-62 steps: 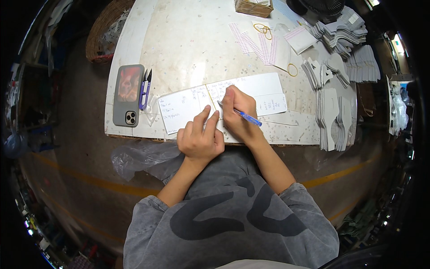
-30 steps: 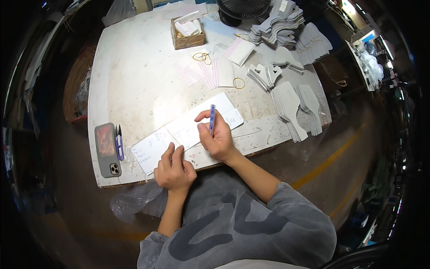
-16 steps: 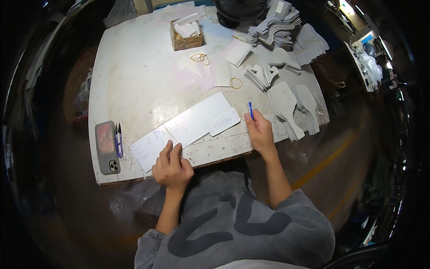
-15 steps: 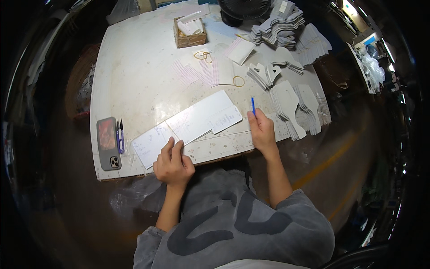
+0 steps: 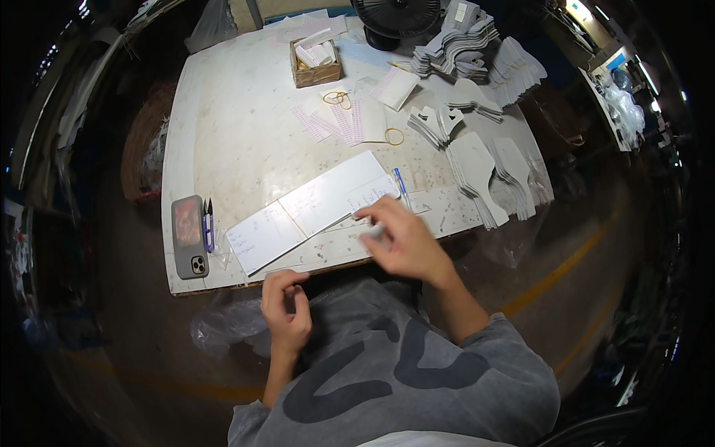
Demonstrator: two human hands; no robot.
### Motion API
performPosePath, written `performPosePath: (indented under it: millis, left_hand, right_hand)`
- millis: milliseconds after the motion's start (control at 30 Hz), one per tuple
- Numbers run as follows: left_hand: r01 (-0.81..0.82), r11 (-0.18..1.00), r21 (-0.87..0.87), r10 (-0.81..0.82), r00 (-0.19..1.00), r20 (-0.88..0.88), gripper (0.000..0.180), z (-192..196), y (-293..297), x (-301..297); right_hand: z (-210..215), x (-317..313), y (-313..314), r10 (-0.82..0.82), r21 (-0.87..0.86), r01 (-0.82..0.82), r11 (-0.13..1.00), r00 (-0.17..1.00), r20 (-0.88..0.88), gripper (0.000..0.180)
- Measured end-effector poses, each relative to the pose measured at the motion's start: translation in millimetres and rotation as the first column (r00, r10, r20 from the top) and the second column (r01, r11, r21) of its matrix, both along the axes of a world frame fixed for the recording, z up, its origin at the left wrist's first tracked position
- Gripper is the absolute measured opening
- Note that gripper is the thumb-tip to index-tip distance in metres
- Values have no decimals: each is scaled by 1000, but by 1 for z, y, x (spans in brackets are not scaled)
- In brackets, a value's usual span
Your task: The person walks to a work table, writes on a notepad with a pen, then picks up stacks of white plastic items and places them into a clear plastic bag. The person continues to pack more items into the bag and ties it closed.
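At frame centre, long white handwritten paper booklet (image 5: 328, 195) on speckled white desk (image 5: 238, 141), slim blue pen (image 5: 401, 183) by its right end; right hand (image 5: 408, 242) blurred, fingers parted; left hand (image 5: 286, 309), lower centre, loosely half-open

The white notebook (image 5: 339, 192) is marked in faint blue, and a stronger blue is seen on the pen (image 5: 401, 184). The white counter (image 5: 238, 134) is speckled with grey. The phone (image 5: 188, 252) is coloured grey, patched with red; the paper strips (image 5: 344, 124) are patterned in pink.
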State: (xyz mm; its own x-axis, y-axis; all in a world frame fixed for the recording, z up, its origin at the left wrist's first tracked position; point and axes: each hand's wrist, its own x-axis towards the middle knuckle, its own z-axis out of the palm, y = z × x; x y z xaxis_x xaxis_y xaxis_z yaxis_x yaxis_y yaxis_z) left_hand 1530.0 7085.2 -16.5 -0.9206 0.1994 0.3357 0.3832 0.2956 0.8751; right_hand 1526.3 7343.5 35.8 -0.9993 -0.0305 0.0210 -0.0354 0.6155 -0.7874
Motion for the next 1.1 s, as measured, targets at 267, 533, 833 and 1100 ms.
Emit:
performPosePath:
  millis: [267,533,833,1100]
  left_hand:
    - [258,966,-25,-255,962,95,31,88,-43,30]
    - [310,655,-689,328,705,629,40,47,-196,34]
    - [47,238,-970,719,663,208,82,58,-212,51]
    - [116,568,-815,605,613,509,92,58,-278,77]
  right_hand:
    - [-69,14,-101,667,-44,-737,675,635,-390,36]
    - [-22,8,-92,787,-40,-814,579,571,-234,22]
    - [9,25,-92,890,-342,-852,396,448,-84,35]
    - [-37,13,-93,622,14,-739,674,578,529,63]
